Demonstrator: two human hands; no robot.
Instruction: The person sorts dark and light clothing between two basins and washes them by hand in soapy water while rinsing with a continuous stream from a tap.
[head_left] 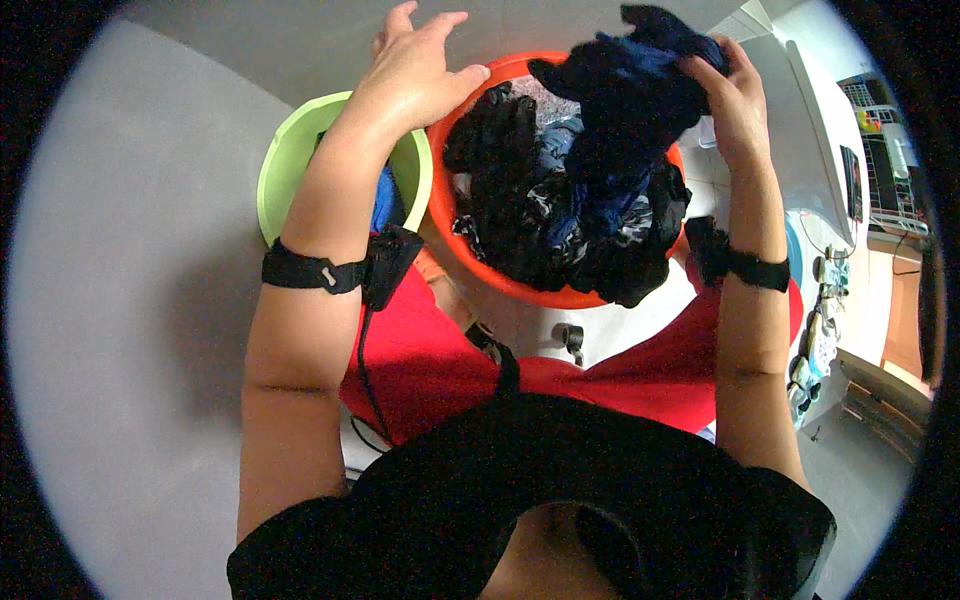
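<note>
Left hand (415,65) at 11 o'clock, fingers spread, palm resting on orange tub (440,215) rim. Right hand (735,95) at 1 o'clock grips dark garment (625,85) over laundry (560,200) filling tub. Green bucket (285,160) at 10; we think blue cloth (385,200) inside.

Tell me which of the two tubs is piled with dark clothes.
The orange tub, on the right. Dark clothes heap above its rim; the green tub beside it shows only a bit of blue cloth.
</note>
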